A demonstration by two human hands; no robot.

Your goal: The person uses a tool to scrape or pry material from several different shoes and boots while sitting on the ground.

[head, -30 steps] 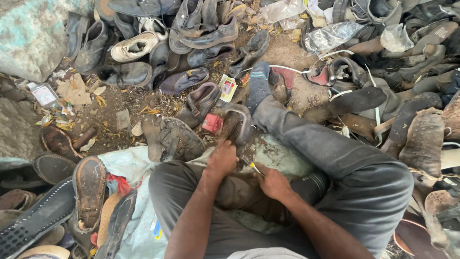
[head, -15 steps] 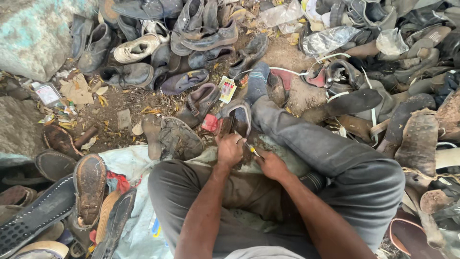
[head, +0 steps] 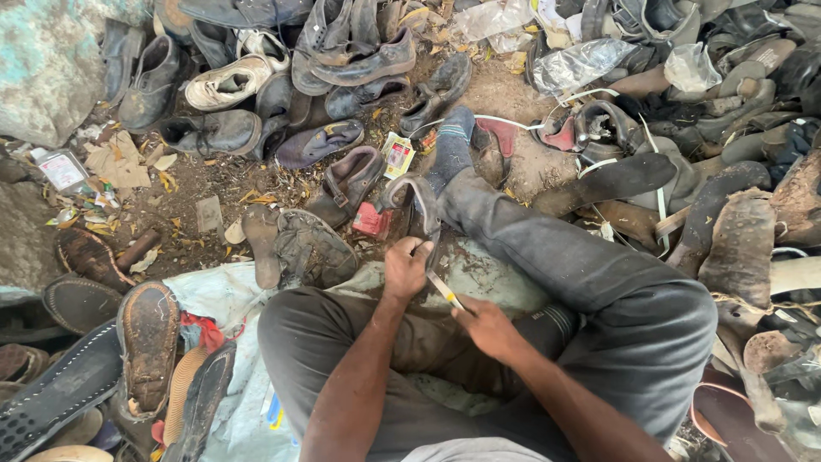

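I sit on the ground with my legs in grey trousers, the right leg stretched out ahead. My left hand (head: 404, 269) grips the heel end of a worn dark sandal (head: 416, 210) that stands on the ground between my knees. My right hand (head: 487, 326) holds a thin tool with a yellow handle (head: 445, 291), its tip pointing at the sandal just below my left hand. The two hands are a short way apart.
Heaps of old shoes (head: 342, 60), soles and sandals lie all around, thickest at the back and right. A small red block (head: 371, 222) sits beside the sandal. A pale cloth sack (head: 218, 295) lies under my legs. Upturned soles (head: 148, 342) crowd the left.
My left hand has moved forward and up onto the sandal. My right hand followed with the tool, now further from my body.
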